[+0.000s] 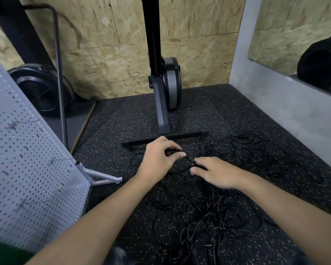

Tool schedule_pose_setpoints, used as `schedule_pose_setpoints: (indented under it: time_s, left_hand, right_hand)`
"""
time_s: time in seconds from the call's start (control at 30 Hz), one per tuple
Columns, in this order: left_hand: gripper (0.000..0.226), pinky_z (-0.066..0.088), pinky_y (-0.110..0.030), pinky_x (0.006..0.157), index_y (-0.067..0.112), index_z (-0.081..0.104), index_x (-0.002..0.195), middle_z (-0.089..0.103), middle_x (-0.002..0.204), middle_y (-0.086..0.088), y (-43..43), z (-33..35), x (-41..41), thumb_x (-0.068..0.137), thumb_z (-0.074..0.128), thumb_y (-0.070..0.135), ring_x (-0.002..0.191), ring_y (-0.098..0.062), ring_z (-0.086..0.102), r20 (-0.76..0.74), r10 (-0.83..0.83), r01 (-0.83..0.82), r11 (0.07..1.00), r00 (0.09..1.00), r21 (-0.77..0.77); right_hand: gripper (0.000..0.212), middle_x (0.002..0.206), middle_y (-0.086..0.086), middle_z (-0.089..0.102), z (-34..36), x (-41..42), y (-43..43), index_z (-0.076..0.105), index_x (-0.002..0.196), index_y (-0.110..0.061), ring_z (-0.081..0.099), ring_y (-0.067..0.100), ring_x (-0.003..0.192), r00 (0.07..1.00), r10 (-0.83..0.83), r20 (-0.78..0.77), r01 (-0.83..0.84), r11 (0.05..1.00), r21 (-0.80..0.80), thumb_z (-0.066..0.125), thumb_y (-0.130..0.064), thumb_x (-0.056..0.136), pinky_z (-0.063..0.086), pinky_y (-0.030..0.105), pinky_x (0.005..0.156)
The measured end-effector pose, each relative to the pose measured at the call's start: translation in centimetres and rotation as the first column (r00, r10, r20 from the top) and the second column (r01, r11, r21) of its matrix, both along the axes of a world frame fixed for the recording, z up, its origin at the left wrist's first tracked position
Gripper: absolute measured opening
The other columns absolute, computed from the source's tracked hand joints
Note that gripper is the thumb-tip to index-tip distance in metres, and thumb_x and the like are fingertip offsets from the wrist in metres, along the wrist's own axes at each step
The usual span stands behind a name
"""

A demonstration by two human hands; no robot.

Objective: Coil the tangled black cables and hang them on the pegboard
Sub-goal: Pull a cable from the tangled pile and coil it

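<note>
A wide tangle of thin black cables (214, 203) lies spread over the speckled black floor in front of me and off to the right. My left hand (159, 159) pinches a short stretch of black cable between thumb and fingers, just above the pile. My right hand (216, 174) grips the same stretch a little lower and to the right, fingers curled round it. The grey pegboard (27, 165) stands on a metal foot at the left; several small hooks stick out of it and no cable hangs on it.
An upright black exercise machine (161, 83) with a T-shaped base bar (166, 137) stands just beyond my hands. A round black fan (40, 88) and a metal frame sit at the back left. A grey wall runs along the right, chipboard panels behind.
</note>
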State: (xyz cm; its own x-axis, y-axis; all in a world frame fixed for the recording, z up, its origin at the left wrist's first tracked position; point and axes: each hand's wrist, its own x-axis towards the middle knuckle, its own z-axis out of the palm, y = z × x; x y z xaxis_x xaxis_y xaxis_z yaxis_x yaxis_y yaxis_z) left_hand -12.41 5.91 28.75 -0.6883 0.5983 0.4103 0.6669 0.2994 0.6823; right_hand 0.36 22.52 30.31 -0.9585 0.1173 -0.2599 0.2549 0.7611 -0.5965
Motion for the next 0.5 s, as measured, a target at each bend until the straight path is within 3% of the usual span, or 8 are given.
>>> schedule_pose_setpoints:
  time_s: [0.1,0.2,0.37,0.43,0.5]
  left_hand:
    - [0.017,0.041,-0.005,0.079,0.027,0.082,0.097,0.066,0.097,0.013,-0.2,-0.3,-0.2,0.084,0.086,0.037,0.094,0.003,0.061,0.018,0.001,-0.001,0.999,1.0,-0.039]
    - [0.021,0.044,-0.007,0.084,0.029,0.08,0.107,0.069,0.103,0.015,-0.5,-0.6,-0.6,0.089,0.08,0.04,0.098,0.004,0.063,0.082,0.004,0.0,0.998,0.997,-0.055]
    - [0.026,0.055,-0.037,0.1,0.031,0.072,0.126,0.077,0.113,0.008,-2.0,-1.4,-2.2,0.105,0.06,0.04,0.108,-0.006,0.071,0.498,-0.103,0.129,0.991,0.861,-0.019]
    - [0.038,0.052,-0.036,0.107,0.037,0.067,0.134,0.073,0.125,0.008,-2.4,-1.4,-2.3,0.097,0.071,0.045,0.12,-0.005,0.066,0.591,-0.189,0.224,0.974,0.784,0.015]
    - [0.066,0.051,-0.028,0.106,0.041,0.059,0.144,0.067,0.132,0.014,-2.5,-1.2,-2.1,0.083,0.085,0.048,0.123,-0.001,0.063,0.56,-0.217,0.294,0.955,0.8,-0.049]
  right_hand:
    - [0.027,0.094,-0.004,0.074,-0.5,-0.1,0.5,0.066,0.103,-0.015,0.072,0.013,0.087,1.0,-0.004,-0.002,0.004,1.0,-0.016,0.048,-0.034,0.109,0.056,0.031,0.084]
    - [0.028,0.081,-0.002,0.072,-0.4,-0.3,0.6,0.064,0.094,-0.015,0.069,0.008,0.064,0.999,-0.021,-0.036,0.02,0.999,-0.036,0.046,-0.031,0.11,0.055,0.025,0.067]
    - [0.03,0.076,-0.002,0.065,0.1,0.0,1.3,0.063,0.095,-0.012,0.061,0.004,0.059,0.997,-0.06,-0.043,0.055,0.992,-0.113,0.046,-0.03,0.111,0.054,0.023,0.058]
    - [0.029,0.074,-0.005,0.061,0.1,0.1,1.7,0.062,0.095,-0.014,0.057,0.003,0.058,0.996,-0.082,-0.044,0.075,0.987,-0.141,0.046,-0.032,0.111,0.05,0.024,0.057]
    - [0.029,0.073,-0.007,0.057,0.2,0.0,2.0,0.062,0.095,-0.014,0.053,0.004,0.057,0.995,-0.091,-0.046,0.082,0.982,-0.168,0.045,-0.033,0.111,0.047,0.025,0.056]
